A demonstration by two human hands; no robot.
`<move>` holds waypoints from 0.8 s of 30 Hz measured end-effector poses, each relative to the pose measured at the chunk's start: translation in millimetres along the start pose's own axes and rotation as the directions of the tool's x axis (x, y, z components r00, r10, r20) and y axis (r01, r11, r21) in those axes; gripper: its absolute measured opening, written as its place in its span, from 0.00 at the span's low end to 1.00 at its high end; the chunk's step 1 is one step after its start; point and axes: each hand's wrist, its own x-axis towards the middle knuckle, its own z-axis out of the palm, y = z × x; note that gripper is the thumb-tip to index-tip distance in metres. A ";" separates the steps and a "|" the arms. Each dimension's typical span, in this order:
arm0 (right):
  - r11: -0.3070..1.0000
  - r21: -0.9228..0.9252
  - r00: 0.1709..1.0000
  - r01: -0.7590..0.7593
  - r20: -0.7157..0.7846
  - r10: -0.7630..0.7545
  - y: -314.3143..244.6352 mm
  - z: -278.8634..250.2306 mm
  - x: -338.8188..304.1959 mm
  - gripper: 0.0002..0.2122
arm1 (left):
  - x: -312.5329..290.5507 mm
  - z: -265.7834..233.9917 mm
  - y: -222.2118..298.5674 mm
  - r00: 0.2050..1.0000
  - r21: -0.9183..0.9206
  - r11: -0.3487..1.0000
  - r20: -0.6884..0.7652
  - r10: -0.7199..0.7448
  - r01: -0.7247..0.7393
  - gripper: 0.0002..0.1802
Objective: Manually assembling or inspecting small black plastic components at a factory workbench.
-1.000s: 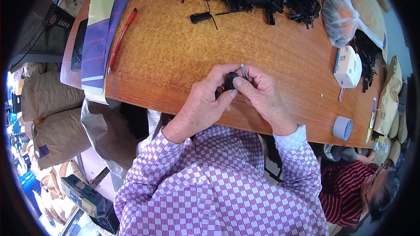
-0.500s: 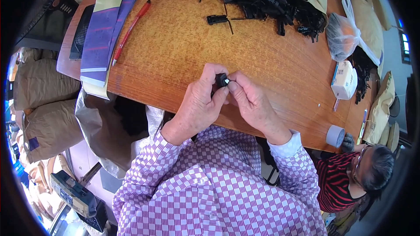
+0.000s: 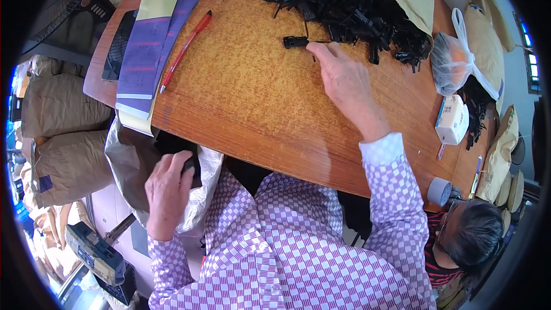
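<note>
My right hand (image 3: pixel 346 80) reaches across the table to a small black plastic part (image 3: pixel 295 42) lying just in front of the heap of black parts (image 3: pixel 356 8). Its thumb and fingertips close at the thin end of that part; the other fingers are curled and partly hidden. My left hand (image 3: pixel 167 192) is down beside the table's front edge, over the mouth of a white woven sack (image 3: pixel 208 181). A small dark piece (image 3: pixel 188 164) shows between its thumb and fingers, against the dark inside of the sack.
A red pen (image 3: pixel 186 51) and purple-and-yellow paper sheets (image 3: pixel 143 51) lie on the table's left. At right are a plastic bag (image 3: pixel 450 66), a tissue pack (image 3: pixel 451 119) and a tape roll (image 3: pixel 439 191). Another person (image 3: pixel 470 232) sits at lower right; brown sacks (image 3: pixel 69 161) stand left.
My hands were together over the table's front edge, holding a small black part. They have parted: the left went down to the sack, the right forward to the loose part by the heap.
</note>
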 end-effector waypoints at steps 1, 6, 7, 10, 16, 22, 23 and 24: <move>1.000 0.006 1.000 0.005 -0.001 -0.005 5.1 2.3 3.4 0.08 | -4.6 -2.4 -7.4 0.998 0.169 0.984 -0.028 0.055 -0.049 0.13; 0.994 0.055 0.992 0.096 0.076 -0.100 6.6 3.2 -0.3 0.07 | 14.9 12.8 14.1 0.966 -0.372 0.925 -0.204 -0.160 0.075 0.20; 0.994 0.053 0.992 0.094 0.076 -0.097 4.8 3.3 -5.8 0.07 | 24.9 20.2 24.8 0.972 -0.546 0.835 -0.152 -0.177 0.067 0.21; 0.987 -0.003 0.980 0.161 0.121 -0.159 -9.9 8.7 -17.2 0.06 | 63.9 36.9 55.8 0.999 -0.641 0.768 -0.034 -0.041 0.009 0.31; 0.965 0.192 0.983 0.181 -0.013 -0.182 -19.5 5.5 -43.6 0.06 | 116.0 81.3 80.8 0.993 -0.848 0.529 0.093 0.070 0.042 0.38; 0.465 0.840 0.953 -0.281 0.185 0.241 -39.6 -14.9 -70.2 0.04 | 122.0 95.3 103.1 0.952 -0.924 0.355 0.225 0.206 0.141 0.39; 0.408 0.870 0.953 -0.277 0.195 0.231 -39.6 -13.5 -72.4 0.04 | 120.8 97.7 105.6 0.967 -0.909 0.412 0.155 0.204 0.058 0.37; 0.350 0.896 0.954 -0.273 0.204 0.220 -39.0 -13.1 -74.1 0.05 | 119.1 99.2 108.0 0.975 -0.885 0.465 0.082 0.206 -0.024 0.36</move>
